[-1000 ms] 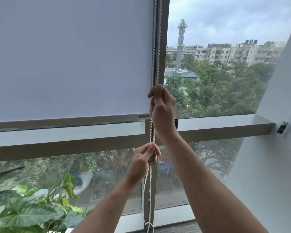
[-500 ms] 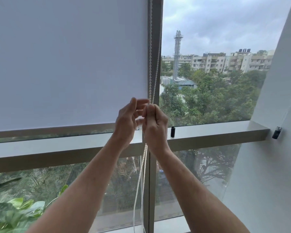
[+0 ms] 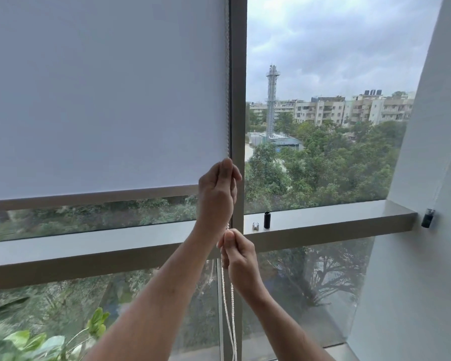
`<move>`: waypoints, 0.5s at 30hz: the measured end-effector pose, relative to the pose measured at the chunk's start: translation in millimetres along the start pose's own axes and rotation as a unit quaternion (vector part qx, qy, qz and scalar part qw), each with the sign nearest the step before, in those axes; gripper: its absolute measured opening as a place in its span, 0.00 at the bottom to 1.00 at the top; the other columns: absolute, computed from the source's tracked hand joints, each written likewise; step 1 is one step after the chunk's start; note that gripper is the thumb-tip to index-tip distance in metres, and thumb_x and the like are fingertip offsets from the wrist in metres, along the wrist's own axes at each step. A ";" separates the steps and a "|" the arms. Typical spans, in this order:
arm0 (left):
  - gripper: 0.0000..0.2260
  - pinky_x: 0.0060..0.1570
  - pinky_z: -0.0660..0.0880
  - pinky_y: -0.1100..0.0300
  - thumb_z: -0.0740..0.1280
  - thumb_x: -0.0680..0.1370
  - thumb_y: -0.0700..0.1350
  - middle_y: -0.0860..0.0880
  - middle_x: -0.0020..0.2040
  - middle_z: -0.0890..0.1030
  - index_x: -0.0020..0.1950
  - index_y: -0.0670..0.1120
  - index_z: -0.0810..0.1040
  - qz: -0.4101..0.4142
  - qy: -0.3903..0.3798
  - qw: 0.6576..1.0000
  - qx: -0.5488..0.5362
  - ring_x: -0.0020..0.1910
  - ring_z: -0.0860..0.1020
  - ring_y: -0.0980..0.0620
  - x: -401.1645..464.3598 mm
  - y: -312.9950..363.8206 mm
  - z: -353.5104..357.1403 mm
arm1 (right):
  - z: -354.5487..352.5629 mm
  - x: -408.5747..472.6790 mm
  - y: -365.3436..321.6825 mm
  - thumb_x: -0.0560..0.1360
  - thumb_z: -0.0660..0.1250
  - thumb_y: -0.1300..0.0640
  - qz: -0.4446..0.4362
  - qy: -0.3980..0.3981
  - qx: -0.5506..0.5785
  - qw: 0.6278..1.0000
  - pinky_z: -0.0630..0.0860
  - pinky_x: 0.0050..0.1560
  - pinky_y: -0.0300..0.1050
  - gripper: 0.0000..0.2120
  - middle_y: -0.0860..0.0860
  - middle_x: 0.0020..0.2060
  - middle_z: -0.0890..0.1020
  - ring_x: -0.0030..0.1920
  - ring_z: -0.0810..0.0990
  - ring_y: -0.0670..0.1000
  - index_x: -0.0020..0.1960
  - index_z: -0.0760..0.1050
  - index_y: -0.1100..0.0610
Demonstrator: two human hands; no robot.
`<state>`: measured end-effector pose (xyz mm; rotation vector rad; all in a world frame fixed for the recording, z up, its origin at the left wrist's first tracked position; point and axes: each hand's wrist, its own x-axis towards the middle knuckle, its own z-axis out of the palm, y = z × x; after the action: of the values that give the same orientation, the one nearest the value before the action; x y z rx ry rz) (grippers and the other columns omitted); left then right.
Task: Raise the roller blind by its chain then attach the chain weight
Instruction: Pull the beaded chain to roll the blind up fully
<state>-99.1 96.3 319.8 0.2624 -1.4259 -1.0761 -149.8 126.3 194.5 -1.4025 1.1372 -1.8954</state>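
Roller blind [image 3: 102, 95]: pale grey-white fabric, covering the left window pane; its top is cut off by the upper edge of the view. Its bottom bar [image 3: 89, 198] hangs a little above the grey sill [image 3: 89, 246], leaving a strip of glass bare between them.

Chain [image 3: 228, 74]: white beaded loop, running down the right edge of the blind, just beside the grey window post [image 3: 238, 100]. The stretch between the two hands is mostly hidden by the left hand and wrist. Below the hands two strands [image 3: 228, 303] hang close together and run out of the bottom of the view; the loop's lower end is not seen.

Left hand [image 3: 216, 194]: the upper one, grip closed around the chain, fingers curled; the palm side faces away, so the contact itself is hidden.

Right hand [image 3: 238, 256]: the lower one, level with the sill, grip closed with thumb and fingers pinching the chain just under the left wrist.

On the sill, right of the post: a small black cylinder [image 3: 267, 220], upright, and a small silvery piece [image 3: 256, 226] just beside it, too small to make out.

A dark fitting [image 3: 427, 218] on the right wall, detail unclear.

Green leaves [image 3: 37, 342] at bottom left, partly cut off and blurred.
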 end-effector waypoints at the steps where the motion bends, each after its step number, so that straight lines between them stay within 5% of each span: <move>1: 0.18 0.22 0.56 0.60 0.56 0.83 0.47 0.55 0.21 0.65 0.34 0.50 0.74 0.007 0.004 1.000 0.007 0.19 0.61 0.57 -3.9 -3.6 -0.8 | -2.9 0.2 0.8 0.80 0.57 0.50 0.012 -0.020 0.012 1.000 0.59 0.26 0.43 0.18 0.51 0.25 0.66 0.25 0.61 0.47 0.33 0.74 0.48; 3: 0.18 0.23 0.58 0.59 0.57 0.83 0.46 0.54 0.22 0.66 0.33 0.52 0.74 0.010 0.014 1.000 0.017 0.20 0.61 0.57 -10.3 -11.3 -4.2 | -12.4 5.0 4.6 0.80 0.55 0.47 0.022 -0.048 0.000 0.999 0.70 0.31 0.44 0.19 0.53 0.27 0.74 0.27 0.71 0.49 0.35 0.78 0.48; 5: 0.17 0.23 0.59 0.59 0.57 0.83 0.44 0.52 0.24 0.66 0.35 0.48 0.74 0.011 0.020 0.999 0.036 0.22 0.61 0.55 -17.4 -18.0 -8.9 | -21.0 15.0 4.6 0.79 0.52 0.40 0.048 -0.056 -0.027 0.997 0.79 0.44 0.50 0.25 0.55 0.38 0.84 0.39 0.83 0.53 0.48 0.82 0.55; 8: 0.17 0.23 0.60 0.63 0.57 0.83 0.39 0.49 0.24 0.65 0.35 0.45 0.73 0.005 0.021 0.999 0.048 0.22 0.61 0.56 -30.0 -27.5 -14.1 | -26.0 37.9 -11.7 0.77 0.46 0.34 0.050 -0.022 -0.066 0.996 0.81 0.54 0.49 0.31 0.51 0.51 0.86 0.54 0.84 0.49 0.63 0.79 0.50; 11: 0.18 0.24 0.60 0.64 0.58 0.82 0.41 0.54 0.25 0.67 0.33 0.51 0.74 -0.017 0.021 0.998 0.051 0.24 0.62 0.58 -42.0 -40.1 -16.2 | -18.8 62.5 -49.7 0.77 0.50 0.35 -0.005 -0.001 -0.047 0.999 0.80 0.49 0.43 0.30 0.51 0.50 0.85 0.51 0.85 0.47 0.62 0.78 0.53; 15: 0.16 0.24 0.55 0.56 0.58 0.80 0.48 0.49 0.25 0.62 0.32 0.51 0.73 -0.049 0.015 0.997 0.063 0.24 0.59 0.55 -57.1 -55.3 -18.6 | 0.8 90.8 -107.0 0.83 0.53 0.48 -0.058 -0.029 0.049 0.997 0.78 0.37 0.47 0.18 0.58 0.41 0.82 0.37 0.81 0.53 0.59 0.75 0.58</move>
<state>-95.3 99.7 238.3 0.4414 -1.4691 -1.0573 -171.3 108.7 332.1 -1.4877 0.9410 -1.9500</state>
